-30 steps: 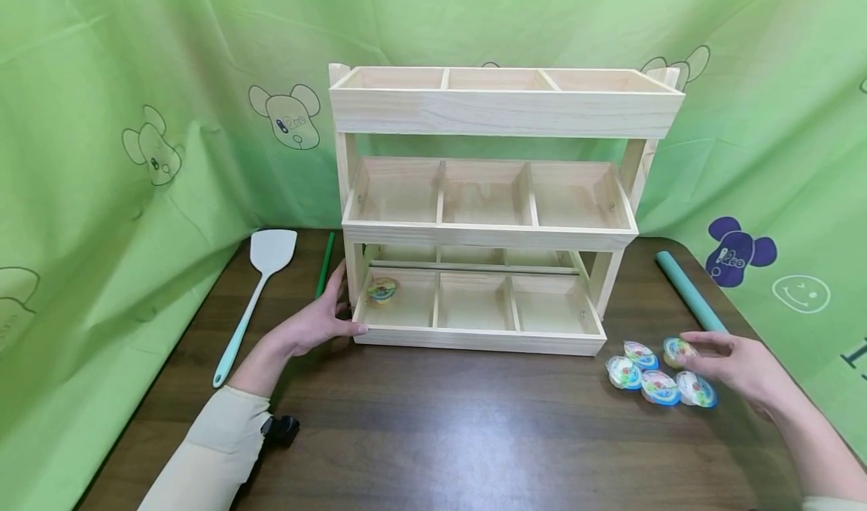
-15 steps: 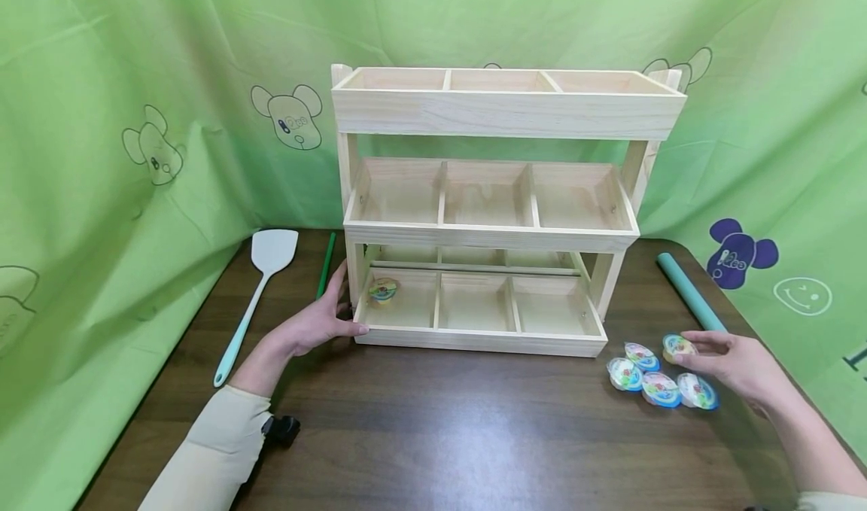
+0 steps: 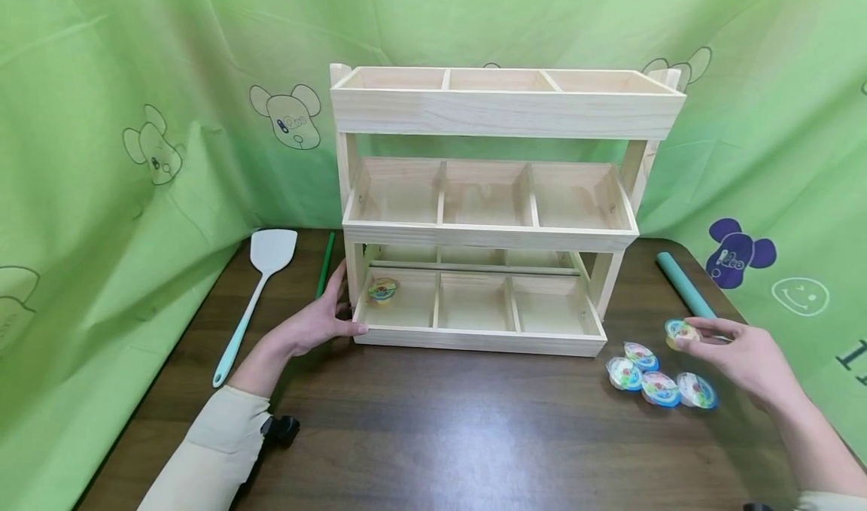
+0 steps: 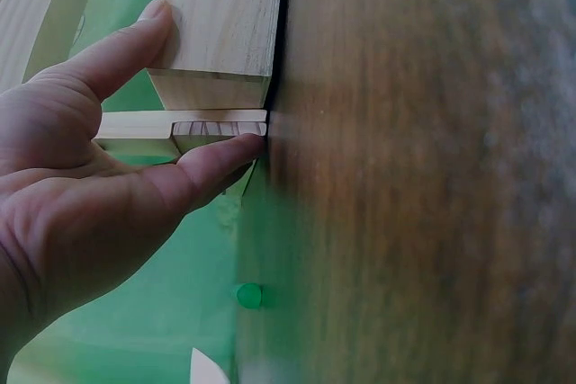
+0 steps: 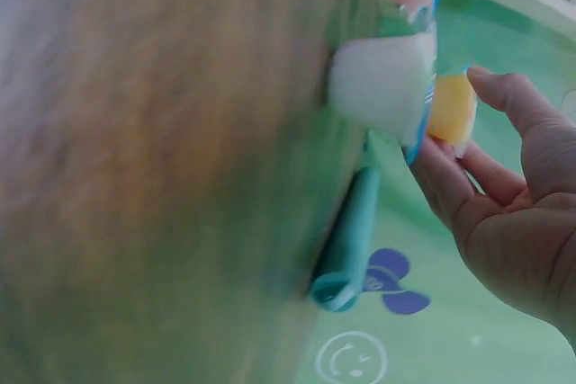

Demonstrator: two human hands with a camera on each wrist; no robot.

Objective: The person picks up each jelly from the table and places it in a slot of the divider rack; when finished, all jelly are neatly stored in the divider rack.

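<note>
My left hand [image 3: 313,326] holds the lower left corner of a pale three-tier wooden shelf [image 3: 508,114]. Its thumb lies at the bottom tray's front, and its fingers reach beside the leg, as the left wrist view shows. Between thumb and fingers my right hand [image 3: 745,357] pinches a yellow jelly cup [image 5: 452,112], raised off the table. Below it, several jelly cups [image 3: 660,388] sit in a cluster on the tabletop; a whitish jelly cup [image 5: 382,83] is near my fingers in the right wrist view. Another jelly cup [image 3: 382,290] lies in the bottom tray's left compartment.
A white spatula [image 3: 273,251] with a pale blue handle lies left of the shelf, near a green stick [image 3: 326,265]. A teal roll [image 3: 684,283] lies at the right table edge. Green printed cloth [image 3: 203,59] surrounds the brown table [image 3: 433,436].
My right hand has lifted the yellow jelly cup slightly up and away from the cluster. The left hand stays at the shelf corner.
</note>
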